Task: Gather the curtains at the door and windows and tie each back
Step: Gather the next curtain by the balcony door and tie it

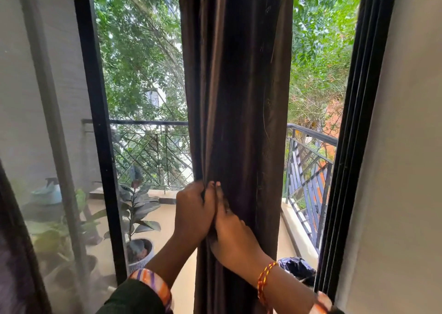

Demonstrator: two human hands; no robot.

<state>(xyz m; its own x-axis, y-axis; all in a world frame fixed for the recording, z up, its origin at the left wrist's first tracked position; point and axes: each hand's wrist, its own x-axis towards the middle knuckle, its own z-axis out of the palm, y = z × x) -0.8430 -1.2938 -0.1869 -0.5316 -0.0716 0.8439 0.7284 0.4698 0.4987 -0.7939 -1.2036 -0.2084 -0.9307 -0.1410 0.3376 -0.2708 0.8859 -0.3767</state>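
A dark brown curtain point(239, 98) hangs in folds down the middle of the open balcony doorway. My left hand point(193, 213) grips the curtain's left edge at waist height, fingers curled round the bunched cloth. My right hand point(233, 232) lies against the cloth right beside it, fingers pointing up and pressing into a fold, thumb side touching the left hand. A second dark curtain point(16, 254) shows at the far left edge, partly out of frame. No tie-back is visible.
A black door frame point(100, 146) stands left of the curtain, and stacked sliding tracks point(351, 146) rise on the right by a pale wall. Beyond lie a balcony railing point(153, 151), a potted plant point(138, 218) and a dark bag point(296, 268) on the floor.
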